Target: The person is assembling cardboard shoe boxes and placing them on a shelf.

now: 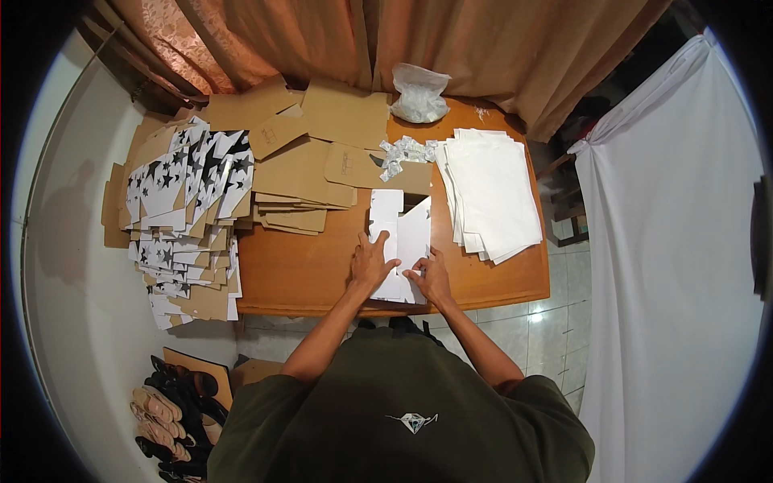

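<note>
Both hands pressed flat on a white die-cut card sheet point(400, 241) lying at the near middle of the wooden bench point(314, 274): left hand point(370, 264) spread open across the sheet's left half, fingers pointing away, nothing clasped; right hand point(432, 276) at the sheet's lower right corner, fingertips pinching lightly at its edge. Just right of the sheet, a stack of white paper point(491, 193); beyond the sheet, a heap of small silvery sachets point(403, 153) and flat brown cardboard blanks point(306, 173); far left of the sheet, star-printed cartons point(189, 209)
</note>
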{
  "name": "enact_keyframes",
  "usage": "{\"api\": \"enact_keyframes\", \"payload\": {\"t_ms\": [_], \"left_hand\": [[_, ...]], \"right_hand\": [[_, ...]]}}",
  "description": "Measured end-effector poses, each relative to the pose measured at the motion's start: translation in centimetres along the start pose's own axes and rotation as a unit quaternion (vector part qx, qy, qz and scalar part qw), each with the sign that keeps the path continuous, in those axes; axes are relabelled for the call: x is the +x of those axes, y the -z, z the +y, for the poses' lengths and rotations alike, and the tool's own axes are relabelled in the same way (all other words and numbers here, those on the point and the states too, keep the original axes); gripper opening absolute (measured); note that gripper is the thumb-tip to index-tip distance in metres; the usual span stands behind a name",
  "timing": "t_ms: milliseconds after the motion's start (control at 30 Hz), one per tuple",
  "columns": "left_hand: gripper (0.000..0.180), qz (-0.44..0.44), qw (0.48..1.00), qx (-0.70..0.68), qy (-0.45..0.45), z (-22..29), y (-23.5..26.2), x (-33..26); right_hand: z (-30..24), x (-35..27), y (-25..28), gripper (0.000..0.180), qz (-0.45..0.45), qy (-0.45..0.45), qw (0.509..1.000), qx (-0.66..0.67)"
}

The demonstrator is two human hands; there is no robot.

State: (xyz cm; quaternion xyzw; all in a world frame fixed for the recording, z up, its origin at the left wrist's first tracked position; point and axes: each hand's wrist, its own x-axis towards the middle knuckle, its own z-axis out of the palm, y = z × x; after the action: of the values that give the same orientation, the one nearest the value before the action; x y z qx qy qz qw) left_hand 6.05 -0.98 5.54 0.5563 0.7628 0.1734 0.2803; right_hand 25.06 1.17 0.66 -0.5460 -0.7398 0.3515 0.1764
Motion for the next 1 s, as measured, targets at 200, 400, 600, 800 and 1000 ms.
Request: {"api": "enact_keyframes", "payload": {"t_ms": [200, 400, 600, 800, 1000], "left_hand": [[0.089, -0.026, 0.999, 0.009, 0.021, -0.4, 0.2, 0.4], [0.086, -0.011, 1.0, -0.014, -0.008, -0.8, 0.1, 0.6], [0.085, 0.024, 0.999, -0.03, -0.022, -1.3, -1.6, 0.6], [0.082, 0.02, 0.999, -0.032, 0.007, -0.6, -1.4, 0.6], [0.074, 0.021, 0.997, -0.07, 0.024, 0.1, -1.0, 0.9]], "right_hand": [[-2.8, -0.1, 2.1, 0.062, -0.013, 0.018, 0.999, -0.029], [-4.6, 10.6, 6.1, 0.073, 0.128, 0.142, 0.981, -0.017], [-4.7, 21.0, 8.0, 0.086, 0.038, 0.152, 0.987, -0.028], [-5.4, 17.8, 8.1, 0.028, -0.019, 0.304, 0.951, -0.043], [-4.1, 13.8, 7.0, 0.08, -0.02, 0.313, 0.937, -0.152]]}}
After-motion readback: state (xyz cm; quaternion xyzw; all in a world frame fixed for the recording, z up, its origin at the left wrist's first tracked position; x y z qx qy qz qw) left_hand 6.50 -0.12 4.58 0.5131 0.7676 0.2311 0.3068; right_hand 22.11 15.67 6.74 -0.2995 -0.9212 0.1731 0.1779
